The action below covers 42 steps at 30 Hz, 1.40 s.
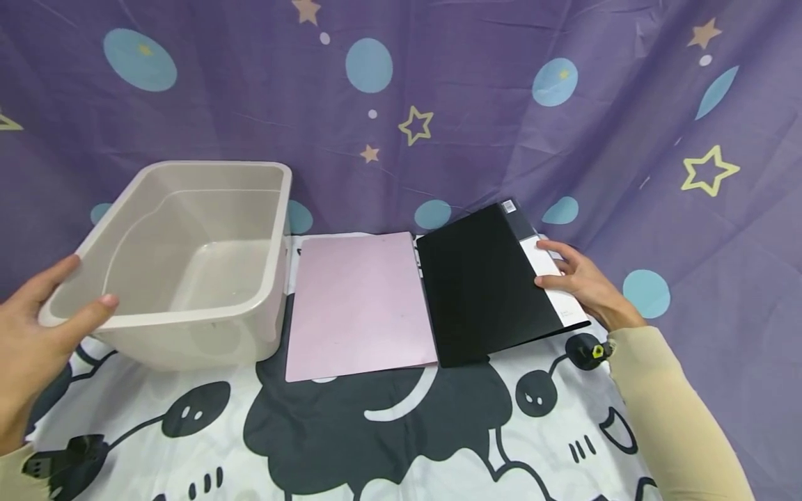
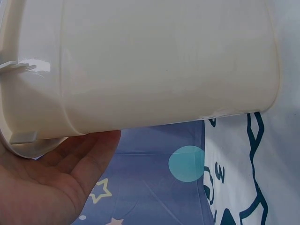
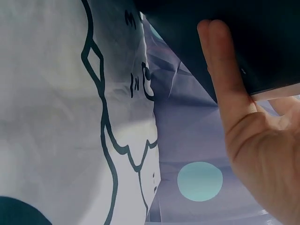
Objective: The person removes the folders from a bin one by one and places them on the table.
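Note:
My left hand [image 1: 46,327] grips a beige plastic bin [image 1: 188,341] at its near left corner, with the thumb over the rim. In the left wrist view the fingers [image 2: 96,154] lie against the outside of the bin [image 2: 164,61]. A black folder [image 1: 482,292] with a white label strip on its spine is held by my right hand [image 1: 583,282] and is tilted, its right side raised. From the right wrist view, fingers [image 3: 222,56] press the underside of the folder [image 3: 187,23]. Between bin and black folder lies a flat pink folder [image 1: 360,306].
A white cloth with dark cartoon shapes [image 1: 376,445] covers the table. Behind it hangs a purple curtain [image 1: 470,139] with stars and blue dots, close to the far edges of the bin and both folders.

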{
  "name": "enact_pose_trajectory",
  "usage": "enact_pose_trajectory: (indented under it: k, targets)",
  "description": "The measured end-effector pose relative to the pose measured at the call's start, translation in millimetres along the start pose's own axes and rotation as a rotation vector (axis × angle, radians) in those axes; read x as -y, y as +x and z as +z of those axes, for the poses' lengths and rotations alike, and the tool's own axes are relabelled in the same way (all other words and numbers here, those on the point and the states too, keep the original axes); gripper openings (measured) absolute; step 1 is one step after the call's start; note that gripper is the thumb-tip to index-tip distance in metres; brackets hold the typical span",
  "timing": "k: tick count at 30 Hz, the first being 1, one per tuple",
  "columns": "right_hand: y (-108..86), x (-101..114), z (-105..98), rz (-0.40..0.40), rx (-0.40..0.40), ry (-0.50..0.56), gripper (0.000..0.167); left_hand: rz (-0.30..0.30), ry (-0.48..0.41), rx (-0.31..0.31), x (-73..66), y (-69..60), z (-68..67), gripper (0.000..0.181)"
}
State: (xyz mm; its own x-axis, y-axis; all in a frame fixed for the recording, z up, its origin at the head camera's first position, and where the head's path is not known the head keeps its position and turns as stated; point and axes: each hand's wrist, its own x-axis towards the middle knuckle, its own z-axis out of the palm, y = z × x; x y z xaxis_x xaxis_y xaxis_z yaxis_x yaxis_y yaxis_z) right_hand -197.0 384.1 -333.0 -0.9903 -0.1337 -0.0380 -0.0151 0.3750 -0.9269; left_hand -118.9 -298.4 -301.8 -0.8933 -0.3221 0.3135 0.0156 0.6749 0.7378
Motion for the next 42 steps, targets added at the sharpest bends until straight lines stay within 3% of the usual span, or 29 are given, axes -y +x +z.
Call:
enact_pose_trajectory:
  k: [9,30,37,42]
  targets:
    - [-4.0,-3,-3,0.02,-0.014,-0.079,0.075,-0.062,0.075,0.045,0.9,2.3,-1.0,0.079]
    - [-3.7,-18,-2,-0.047,-0.028,-0.29,0.078,-0.042,0.072,0.024,10.8,1.6,-4.7,0.076]
    - [-4.2,-21,0,-0.041,-0.042,-0.324,0.077,-0.071,0.065,0.054,7.1,-0.6,-4.4,0.077]
    - [-3.9,-24,0,-0.04,-0.044,-0.343,0.077,-0.025,0.065,0.025,6.7,-2.1,-6.3,0.075]
